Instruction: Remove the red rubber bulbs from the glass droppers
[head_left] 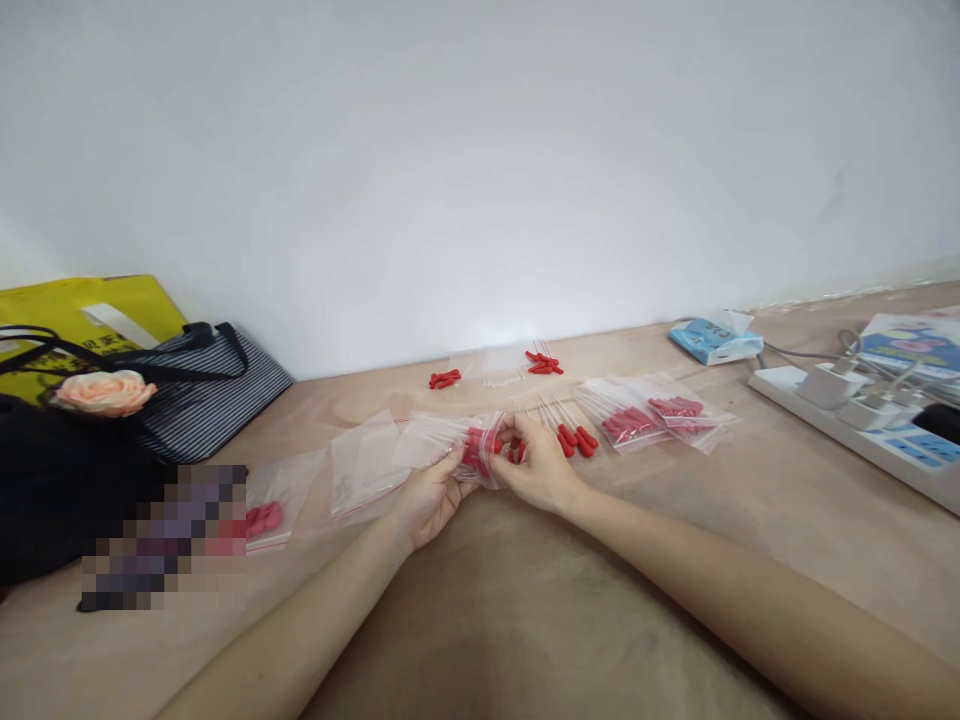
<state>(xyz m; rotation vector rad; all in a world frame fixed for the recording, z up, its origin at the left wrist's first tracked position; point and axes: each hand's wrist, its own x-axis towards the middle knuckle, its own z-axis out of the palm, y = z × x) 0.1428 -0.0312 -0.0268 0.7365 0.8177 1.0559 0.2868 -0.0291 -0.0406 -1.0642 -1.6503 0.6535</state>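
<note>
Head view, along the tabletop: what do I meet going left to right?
Peach flower, striped bag, clear bag with red bulbs, left hand, right hand, overlapping filled bags, blue packet, white power strip.

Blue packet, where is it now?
In the head view, the blue packet lies at the right, near the wall, beyond the left end of the power strip.
</note>
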